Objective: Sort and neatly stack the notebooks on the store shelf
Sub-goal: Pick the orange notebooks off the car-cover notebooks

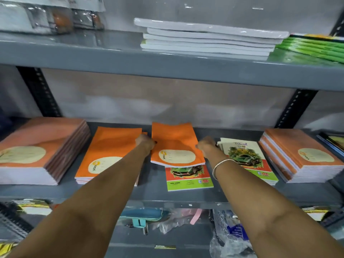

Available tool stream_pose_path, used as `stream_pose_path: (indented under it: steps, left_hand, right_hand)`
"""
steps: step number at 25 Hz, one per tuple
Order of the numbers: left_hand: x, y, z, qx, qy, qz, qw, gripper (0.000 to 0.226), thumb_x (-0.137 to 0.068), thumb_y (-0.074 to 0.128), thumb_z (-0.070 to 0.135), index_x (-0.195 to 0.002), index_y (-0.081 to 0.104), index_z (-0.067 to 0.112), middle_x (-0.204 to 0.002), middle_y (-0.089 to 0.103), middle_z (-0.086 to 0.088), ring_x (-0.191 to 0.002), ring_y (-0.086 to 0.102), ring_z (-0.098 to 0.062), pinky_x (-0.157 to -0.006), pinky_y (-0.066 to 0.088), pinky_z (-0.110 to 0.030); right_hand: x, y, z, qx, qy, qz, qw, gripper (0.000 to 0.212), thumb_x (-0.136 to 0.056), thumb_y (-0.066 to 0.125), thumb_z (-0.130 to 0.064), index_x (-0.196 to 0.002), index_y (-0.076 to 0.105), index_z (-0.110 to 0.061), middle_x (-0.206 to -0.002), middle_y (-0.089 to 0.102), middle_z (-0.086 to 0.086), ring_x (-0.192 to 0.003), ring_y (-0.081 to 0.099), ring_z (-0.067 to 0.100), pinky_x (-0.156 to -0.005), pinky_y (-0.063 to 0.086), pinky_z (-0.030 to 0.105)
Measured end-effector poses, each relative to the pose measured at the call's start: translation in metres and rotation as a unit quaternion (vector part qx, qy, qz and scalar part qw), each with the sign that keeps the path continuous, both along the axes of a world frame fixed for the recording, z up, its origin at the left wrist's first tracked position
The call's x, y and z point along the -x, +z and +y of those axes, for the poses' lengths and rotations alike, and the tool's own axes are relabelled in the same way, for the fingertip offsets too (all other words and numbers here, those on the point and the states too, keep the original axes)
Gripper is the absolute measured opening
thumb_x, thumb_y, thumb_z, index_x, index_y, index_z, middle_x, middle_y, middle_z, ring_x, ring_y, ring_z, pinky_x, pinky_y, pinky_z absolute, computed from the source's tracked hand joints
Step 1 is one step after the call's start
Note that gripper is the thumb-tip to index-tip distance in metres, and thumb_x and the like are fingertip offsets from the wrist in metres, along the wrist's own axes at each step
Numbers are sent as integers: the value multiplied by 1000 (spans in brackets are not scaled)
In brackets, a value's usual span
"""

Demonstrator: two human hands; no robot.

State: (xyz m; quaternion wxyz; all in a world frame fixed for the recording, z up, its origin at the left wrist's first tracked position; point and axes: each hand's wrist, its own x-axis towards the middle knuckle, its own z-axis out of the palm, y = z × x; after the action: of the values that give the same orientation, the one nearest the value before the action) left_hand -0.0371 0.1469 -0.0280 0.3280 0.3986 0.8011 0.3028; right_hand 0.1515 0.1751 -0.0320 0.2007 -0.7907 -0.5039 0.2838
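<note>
On the middle shelf, a small bundle of orange notebooks is held tilted up between both hands. My left hand grips its left edge and my right hand grips its right edge. Under it lies a green and red car-cover notebook. To the left sits a low orange stack, and further left a tall orange stack. On the right lie a car-cover stack and another orange stack.
The upper shelf carries a wrapped white notebook pile and green books. Black slotted uprights stand at both sides. The lower shelf holds plastic bags, a teal case and spiral pads.
</note>
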Motion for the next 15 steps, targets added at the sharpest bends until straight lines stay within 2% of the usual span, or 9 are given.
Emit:
stream_pose_path:
  steps: [2, 3, 4, 5, 6, 8, 9, 11, 15]
  left_hand:
    - [24, 13, -4, -9, 0, 18, 1000, 21, -89, 62, 17, -89, 62, -3, -86, 61, -11, -86, 60, -24, -70, 46, -30]
    - [39, 16, -5, -10, 10, 30, 999, 26, -90, 61, 19, -72, 55, 2, -71, 55, -6, -72, 56, -21, -60, 44, -30]
    - [54, 19, -9, -3, 24, 47, 999, 35, -90, 59, 20, -62, 45, 7, -62, 47, -3, -63, 51, -18, -55, 43, -29]
    - [72, 20, -13, -3, 38, 62, 997, 38, -90, 58, 20, -59, 39, 9, -59, 43, -2, -61, 50, -18, -57, 46, -28]
    - [87, 20, -17, -8, 58, 65, 996, 38, -90, 59, 19, -59, 39, 9, -60, 43, -3, -67, 52, -20, -63, 49, -29]
    - [118, 14, -26, -18, 95, 57, 994, 24, -88, 61, 15, -72, 52, 0, -75, 56, -8, -84, 60, -27, -72, 49, -32]
    - [131, 11, -32, -19, 114, 58, 992, 17, -88, 61, 12, -87, 59, -5, -90, 64, -14, -94, 64, -32, -75, 50, -34]
    - [152, 2, -40, -10, 138, 66, 988, 28, -88, 58, 7, -110, 60, -9, -114, 64, -23, -107, 63, -36, -84, 52, -39]
    - [174, -8, -52, 5, 155, 86, 984, 32, -86, 60, 4, -116, 58, -9, -121, 62, -26, -112, 60, -38, -91, 51, -41]
  right_hand:
    - [23, 11, 1, -13, 15, 35, 999, 30, -90, 59, -2, -119, 58, 5, -125, 62, 18, -115, 61, 28, -66, 50, 26]
    - [38, 16, 2, -19, 26, 45, 998, 29, -89, 60, -2, -118, 59, 5, -125, 62, 18, -115, 61, 29, -59, 48, 25]
    - [54, 18, 2, -23, 37, 51, 998, 30, -89, 61, -3, -118, 59, 4, -126, 62, 18, -115, 61, 30, -59, 50, 27]
    - [71, 20, 0, -26, 44, 63, 997, 31, -89, 61, -3, -119, 58, 4, -127, 61, 18, -116, 61, 30, -70, 54, 31]
    - [85, 19, -2, -29, 55, 66, 996, 33, -90, 61, -4, -121, 57, 5, -128, 60, 18, -118, 60, 30, -83, 54, 32]
    - [117, 11, -7, -25, 84, 65, 994, 38, -89, 62, -6, -124, 54, 6, -129, 59, 18, -120, 58, 28, -94, 49, 30]
    - [131, 6, -9, -23, 99, 68, 992, 39, -88, 63, -6, -124, 55, 7, -129, 60, 18, -119, 59, 28, -94, 49, 31]
    - [155, -5, -14, -15, 109, 97, 989, 32, -86, 65, -3, -117, 61, 6, -122, 64, 19, -112, 64, 30, -90, 53, 34]
    - [179, -14, -22, 1, 118, 118, 986, 22, -86, 66, -3, -107, 66, 2, -114, 68, 16, -105, 67, 29, -84, 56, 34]
